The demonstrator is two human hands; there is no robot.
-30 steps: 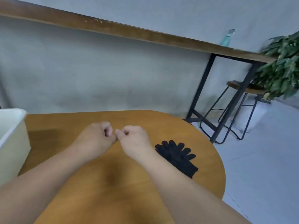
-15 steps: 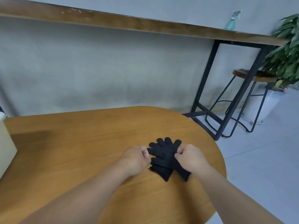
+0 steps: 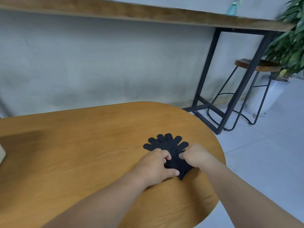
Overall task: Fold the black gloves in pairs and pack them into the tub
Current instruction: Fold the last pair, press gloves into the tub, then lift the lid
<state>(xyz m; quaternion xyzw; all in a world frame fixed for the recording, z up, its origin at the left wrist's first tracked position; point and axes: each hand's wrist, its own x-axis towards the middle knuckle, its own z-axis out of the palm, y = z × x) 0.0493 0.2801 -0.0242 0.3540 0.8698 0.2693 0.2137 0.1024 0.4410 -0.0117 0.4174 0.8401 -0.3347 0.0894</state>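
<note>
Gripping two stacked black gloves point(image 3: 166, 143): both hands.

A: What colour are the gloves point(image 3: 166, 143)?
B: Plain black, no pattern. They lie on a honey-brown table point(image 3: 82, 145) with visible wood grain.
A: And at two o'clock?
B: A stool point(image 3: 258, 65) with a dark brown seat on black legs, a green plant point(image 3: 289, 38) in a white pot point(image 3: 263, 96), and a teal bottle point(image 3: 232, 7).
</note>
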